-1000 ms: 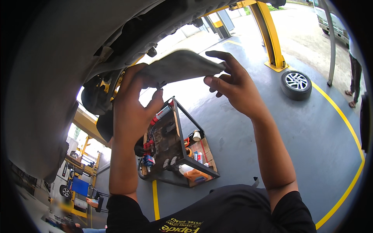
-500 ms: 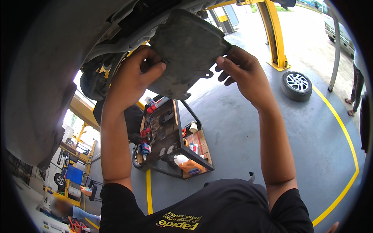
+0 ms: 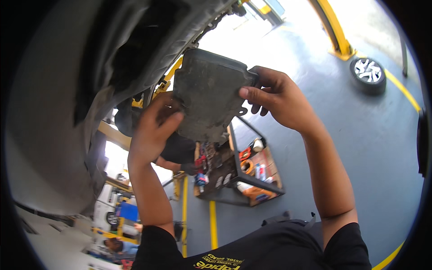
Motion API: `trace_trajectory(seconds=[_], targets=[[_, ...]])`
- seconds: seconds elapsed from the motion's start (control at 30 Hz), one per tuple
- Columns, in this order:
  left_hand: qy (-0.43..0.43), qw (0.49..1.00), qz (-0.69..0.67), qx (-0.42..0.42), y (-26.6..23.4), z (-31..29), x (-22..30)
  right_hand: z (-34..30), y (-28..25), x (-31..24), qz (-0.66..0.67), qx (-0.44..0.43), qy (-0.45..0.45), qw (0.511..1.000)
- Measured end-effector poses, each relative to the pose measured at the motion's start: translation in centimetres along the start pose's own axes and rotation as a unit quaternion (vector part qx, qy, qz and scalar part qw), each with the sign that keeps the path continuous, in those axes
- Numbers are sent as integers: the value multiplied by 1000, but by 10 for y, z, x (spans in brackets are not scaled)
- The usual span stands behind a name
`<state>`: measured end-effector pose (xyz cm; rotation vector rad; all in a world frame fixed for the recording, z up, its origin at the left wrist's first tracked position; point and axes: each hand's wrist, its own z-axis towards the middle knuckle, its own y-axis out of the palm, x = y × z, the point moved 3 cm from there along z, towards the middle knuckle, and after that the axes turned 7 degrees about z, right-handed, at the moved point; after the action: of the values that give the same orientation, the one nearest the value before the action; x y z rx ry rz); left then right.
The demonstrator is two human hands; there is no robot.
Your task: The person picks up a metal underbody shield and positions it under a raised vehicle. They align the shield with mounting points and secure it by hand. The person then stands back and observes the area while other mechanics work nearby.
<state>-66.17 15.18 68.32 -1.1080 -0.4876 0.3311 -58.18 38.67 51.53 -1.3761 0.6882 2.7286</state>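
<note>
A dark grey, dusty flat cover panel (image 3: pixel 211 92), with a small holed tab on its lower right side, is held up in front of me. My right hand (image 3: pixel 274 96) pinches its right edge, thumb on the near face and fingers behind. At the opposite edge, my left hand (image 3: pixel 155 128) has its fingers curled round the side; the hand is slightly blurred. Just beyond the panel's upper left lies the underside of a raised car (image 3: pixel 148 45).
A tool cart (image 3: pixel 261 180) with tools and bottles stands below the panel. A co-worker's gloved hand (image 3: pixel 189 168) reaches to its left side. A loose wheel (image 3: pixel 368 75) lies on the floor at right, near a yellow lift post (image 3: pixel 333 27).
The panel and both hands have come lower in view, with the panel farther from the car's underside. The surroundings have shifted rightward, and the co-worker's arm at the cart now shows.
</note>
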Motion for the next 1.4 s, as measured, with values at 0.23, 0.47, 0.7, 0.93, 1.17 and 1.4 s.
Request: trace_trajectory(seconds=[0.23,0.47,0.7,0.93,1.17,1.4], targets=[[-48,930,-345,116,91,-42,-51,-22,-90,118,265,25,87,960],[-295,804,-482,184,208,-144,-138,-4,-70,220,353,7,172,920],[-357,723,-548,223,276,-185,-178,-9,-32,264,353,-33,187,916],[-328,653,-636,250,319,-169,-146,5,-38,260,287,-126,134,940],[-207,785,-416,409,305,-68,-66,77,-88,116,29,-184,-77,979],[18,864,-220,453,217,13,-2,51,19,-43,-443,-259,-452,730]])
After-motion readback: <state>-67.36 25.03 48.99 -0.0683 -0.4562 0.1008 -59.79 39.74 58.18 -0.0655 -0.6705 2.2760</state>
